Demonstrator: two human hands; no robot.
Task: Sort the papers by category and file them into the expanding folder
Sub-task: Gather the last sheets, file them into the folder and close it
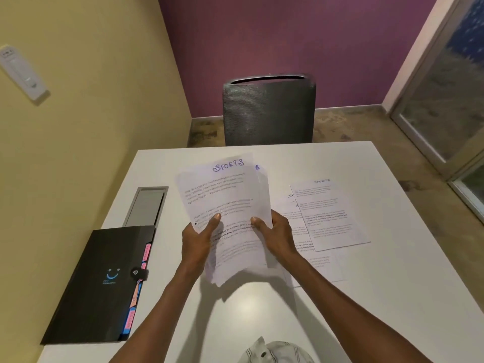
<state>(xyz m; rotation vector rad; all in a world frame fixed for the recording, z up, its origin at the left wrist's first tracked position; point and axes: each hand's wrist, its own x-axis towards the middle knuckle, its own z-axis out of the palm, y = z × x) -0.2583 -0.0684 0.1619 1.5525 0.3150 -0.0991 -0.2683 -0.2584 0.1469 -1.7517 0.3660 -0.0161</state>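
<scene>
White table (392, 297) fills the lower view, set in a corner between a yellow wall and a purple one. Nearest the person, the two forearms reach forward over it. Both hands grip one loose stack of papers (230, 205), lifted off the table: the left hand (199, 239) pinches its lower left edge, thumb on the top sheet, and the right hand (280, 237) clamps the lower right edge the same way. The top sheet is headed "SPORTS" in blue pen. Left of the stack lies the black expanding folder (97, 281), flat on the table and strapped closed, coloured tabs showing along its right edge. Right of the stack, a few sorted sheets (330, 213) lie overlapped on the table, the upper one also headed "SPORTS". Beyond the stack, a grey chair (268, 111) stands at the table's far edge.

Sorting seems to be the step in hand, with filing not yet begun. The next move probably calls for peeling off the top sheet and laying it on the pile at right, since the headings match.
</scene>
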